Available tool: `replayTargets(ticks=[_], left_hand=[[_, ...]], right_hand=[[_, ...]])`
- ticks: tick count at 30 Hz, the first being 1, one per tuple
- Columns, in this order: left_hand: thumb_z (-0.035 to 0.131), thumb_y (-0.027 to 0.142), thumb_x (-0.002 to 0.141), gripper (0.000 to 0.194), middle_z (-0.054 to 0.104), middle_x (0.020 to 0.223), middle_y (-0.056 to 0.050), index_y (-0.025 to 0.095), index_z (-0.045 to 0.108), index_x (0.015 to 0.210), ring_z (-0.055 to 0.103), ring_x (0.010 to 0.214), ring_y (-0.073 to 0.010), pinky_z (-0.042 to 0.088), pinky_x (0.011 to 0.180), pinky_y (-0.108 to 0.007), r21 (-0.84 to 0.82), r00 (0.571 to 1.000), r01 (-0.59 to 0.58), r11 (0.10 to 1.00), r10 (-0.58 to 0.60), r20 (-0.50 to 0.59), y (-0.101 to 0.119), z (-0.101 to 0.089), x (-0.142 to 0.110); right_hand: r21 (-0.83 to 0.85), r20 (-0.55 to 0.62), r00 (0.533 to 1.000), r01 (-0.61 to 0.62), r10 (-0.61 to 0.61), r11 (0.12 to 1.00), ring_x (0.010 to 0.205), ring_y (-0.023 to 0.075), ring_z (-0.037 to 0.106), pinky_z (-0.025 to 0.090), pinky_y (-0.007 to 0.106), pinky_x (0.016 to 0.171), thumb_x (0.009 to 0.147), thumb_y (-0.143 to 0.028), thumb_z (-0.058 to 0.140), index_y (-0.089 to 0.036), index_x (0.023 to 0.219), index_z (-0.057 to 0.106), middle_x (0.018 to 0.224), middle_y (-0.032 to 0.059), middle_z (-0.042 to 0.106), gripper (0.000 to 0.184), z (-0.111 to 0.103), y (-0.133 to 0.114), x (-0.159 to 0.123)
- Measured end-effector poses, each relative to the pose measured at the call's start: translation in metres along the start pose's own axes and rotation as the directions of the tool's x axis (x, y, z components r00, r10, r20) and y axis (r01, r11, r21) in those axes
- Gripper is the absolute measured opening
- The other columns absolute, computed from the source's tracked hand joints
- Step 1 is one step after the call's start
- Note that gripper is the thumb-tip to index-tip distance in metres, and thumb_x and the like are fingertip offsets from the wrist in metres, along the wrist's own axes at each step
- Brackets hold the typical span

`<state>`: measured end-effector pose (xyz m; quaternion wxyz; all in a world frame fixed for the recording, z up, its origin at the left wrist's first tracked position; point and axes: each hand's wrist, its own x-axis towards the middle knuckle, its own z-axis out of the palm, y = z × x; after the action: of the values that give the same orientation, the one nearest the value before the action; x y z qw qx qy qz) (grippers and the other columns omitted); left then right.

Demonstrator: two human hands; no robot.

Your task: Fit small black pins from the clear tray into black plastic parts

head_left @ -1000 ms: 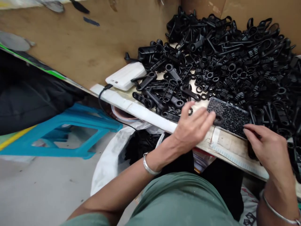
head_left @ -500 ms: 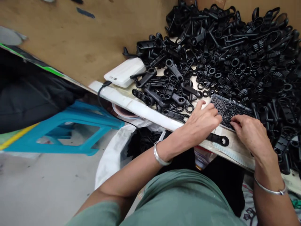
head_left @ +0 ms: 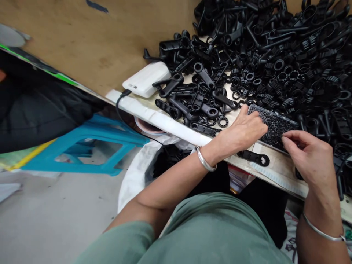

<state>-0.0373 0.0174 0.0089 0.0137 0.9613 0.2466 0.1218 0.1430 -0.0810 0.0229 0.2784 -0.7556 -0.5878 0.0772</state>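
Note:
A clear plastic box (head_left: 275, 126) filled with small black pieces stands near the table's front edge. My left hand (head_left: 246, 128) is over the box's left end, its fingers curled and the tips hidden from me. At the right end of the box my right hand (head_left: 310, 150) pinches thumb and forefinger together; anything between them is too small to name. Just below my left hand, a black plastic arm with a ring-shaped end (head_left: 254, 158) lies on the table edge, apart from both hands.
Behind the box rises a big heap of black plastic arms and rings (head_left: 264, 51). A white device (head_left: 147, 79) with a black cable sits at the left. Below the edge are a white sack (head_left: 132, 183) and a blue stool (head_left: 82, 150).
The view has shifted slightly. My right hand has drawn back a little to the right, out of the box's pieces, with its pinch still closed. My left hand stays by the box.

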Motion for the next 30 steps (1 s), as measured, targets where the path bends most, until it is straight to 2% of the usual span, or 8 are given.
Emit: replayTargets(ticks=[4,10,15,18,23,30], left_hand=[[0.047,0.002,0.094,0.026,0.059,0.074,-0.004,0.014,0.062,0.077,0.054,0.089,-0.0219,0.037,0.09,-0.044,-0.003,0.997,-0.018,1.0,0.018,-0.071,-0.004,0.009,-0.002],[0.045,0.001,0.095,0.03,0.055,0.064,-0.001,0.014,0.065,0.076,0.054,0.083,-0.0193,0.036,0.089,-0.042,-0.05,0.997,-0.035,0.998,0.032,-0.065,-0.006,0.008,0.004],[0.044,-0.002,0.092,0.032,0.055,0.063,-0.001,0.013,0.066,0.074,0.054,0.08,-0.0193,0.037,0.088,-0.042,-0.044,0.999,-0.044,0.998,0.043,-0.013,-0.005,0.005,0.008],[0.043,-0.001,0.093,0.033,0.056,0.065,-0.002,0.014,0.065,0.074,0.055,0.082,-0.0191,0.036,0.088,-0.041,-0.067,0.997,-0.053,0.996,0.049,-0.062,-0.006,0.008,0.006],[0.046,0.002,0.09,0.028,0.061,0.071,-0.003,0.015,0.063,0.073,0.058,0.087,-0.0205,0.036,0.089,-0.039,-0.139,0.99,0.01,0.99,-0.029,-0.137,-0.01,0.01,0.003],[0.051,0.004,0.086,0.023,0.072,0.079,-0.006,0.015,0.068,0.076,0.065,0.076,-0.0192,0.043,0.077,-0.033,-0.263,0.989,0.141,0.954,-0.15,-0.015,-0.01,-0.005,0.006]], right_hand=[[0.097,-0.012,0.999,-0.052,0.053,0.994,0.064,0.0164,0.063,0.05,0.031,0.07,0.084,-0.039,0.065,-0.023,0.092,0.076,0.078,0.0021,0.072,0.021,0.0,-0.001,-0.007],[0.118,-0.017,0.999,-0.035,0.038,0.992,0.065,0.0159,0.064,0.051,0.029,0.067,0.083,-0.039,0.066,-0.023,0.092,0.076,0.079,0.0016,0.073,0.021,0.005,0.004,-0.01],[0.122,-0.02,0.999,-0.036,0.039,0.992,0.064,0.0147,0.064,0.05,0.028,0.065,0.082,-0.038,0.067,-0.024,0.091,0.077,0.078,0.0008,0.073,0.019,0.006,0.005,-0.014],[0.138,-0.02,0.998,-0.053,0.056,0.989,0.06,0.0135,0.061,0.05,0.027,0.063,0.081,-0.039,0.069,-0.024,0.09,0.077,0.073,0.0,0.071,0.019,0.005,0.004,-0.019],[0.316,0.033,0.994,-0.108,0.103,0.942,0.052,0.0113,0.057,0.048,0.023,0.051,0.077,-0.034,0.072,-0.023,0.085,0.077,0.065,-0.0012,0.068,0.015,0.005,-0.002,-0.025],[0.549,0.073,0.984,-0.174,0.16,0.817,0.053,0.0098,0.059,0.049,0.021,0.049,0.073,-0.029,0.08,-0.021,0.084,0.077,0.067,-0.0001,0.069,0.014,0.014,0.0,-0.03]])
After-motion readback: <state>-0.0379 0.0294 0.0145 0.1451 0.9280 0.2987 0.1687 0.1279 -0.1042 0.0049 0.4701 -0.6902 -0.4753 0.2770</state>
